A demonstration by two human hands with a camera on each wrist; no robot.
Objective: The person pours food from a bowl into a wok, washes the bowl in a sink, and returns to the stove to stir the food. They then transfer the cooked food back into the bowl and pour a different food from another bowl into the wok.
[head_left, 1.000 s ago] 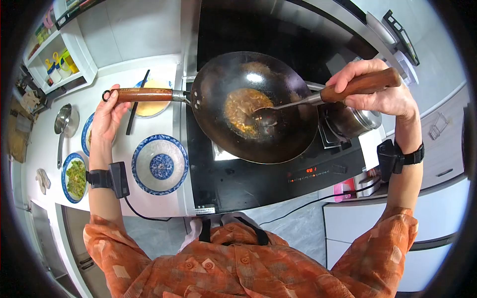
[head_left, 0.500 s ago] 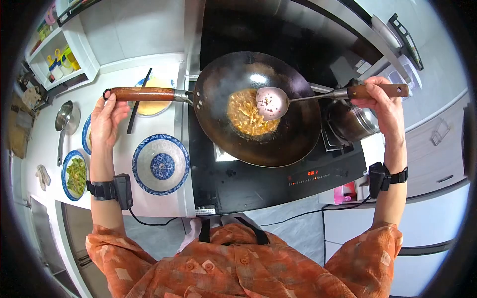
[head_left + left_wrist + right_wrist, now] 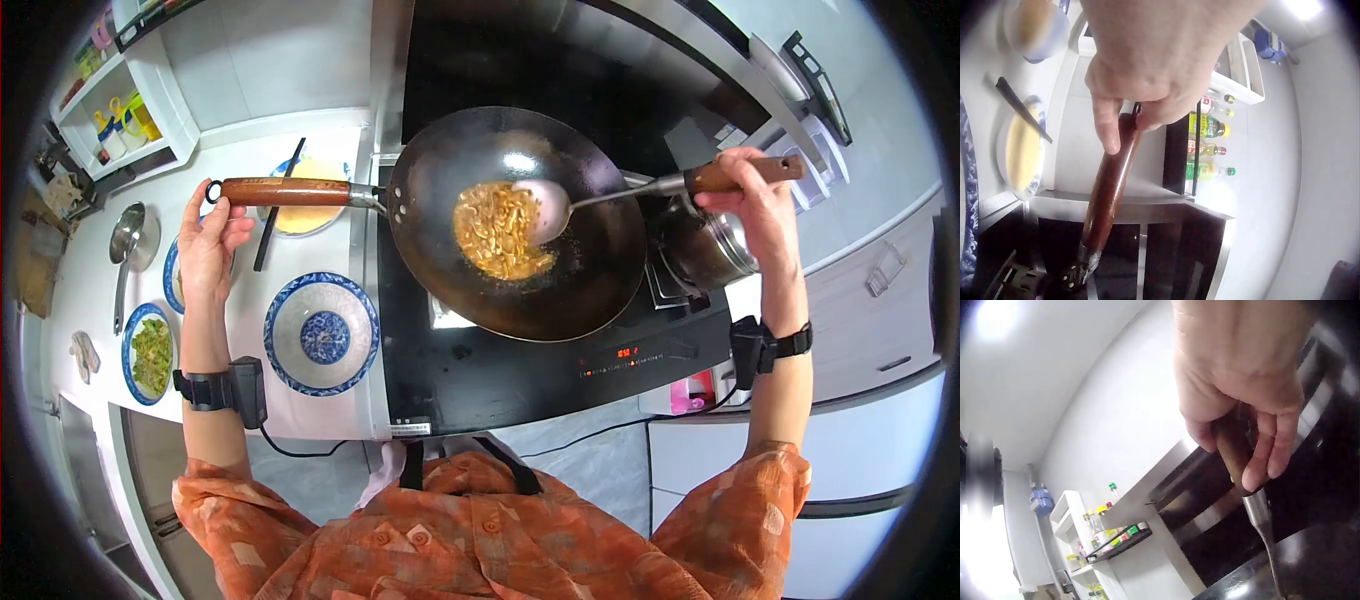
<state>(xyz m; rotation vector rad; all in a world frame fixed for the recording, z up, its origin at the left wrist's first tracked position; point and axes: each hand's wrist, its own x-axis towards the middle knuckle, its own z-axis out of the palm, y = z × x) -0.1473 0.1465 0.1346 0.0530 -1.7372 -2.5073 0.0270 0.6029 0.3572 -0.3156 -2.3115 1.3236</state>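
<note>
A dark wok (image 3: pixel 595 265) sits on the black hob, with chopped brown food in glossy sauce (image 3: pixel 495 235) at its middle. My left hand (image 3: pixel 207 255) holds the far end of its wooden handle (image 3: pixel 285 192), thumb and fingers on either side as the left wrist view shows. From the right, my right hand (image 3: pixel 765 218) grips the wooden handle of a wok spatula (image 3: pixel 545 212). The spatula's broad metal head, blurred, is at the food's right edge. In the right wrist view the fingers curl round the spatula handle (image 3: pixel 1233 450).
Left of the hob stand a blue-rimmed bowl (image 3: pixel 322 375), a plate of yellow food (image 3: pixel 305 215) with black chopsticks (image 3: pixel 280 205) across it, a dish of greens (image 3: pixel 152 357) and a metal ladle (image 3: pixel 124 250). A lidded metal pot (image 3: pixel 700 245) stands behind the right hand.
The spatula came up from the food, turned its pale side to view, then moved slightly left against the food. The food has been pushed together. The left hand stays on the wok handle.
</note>
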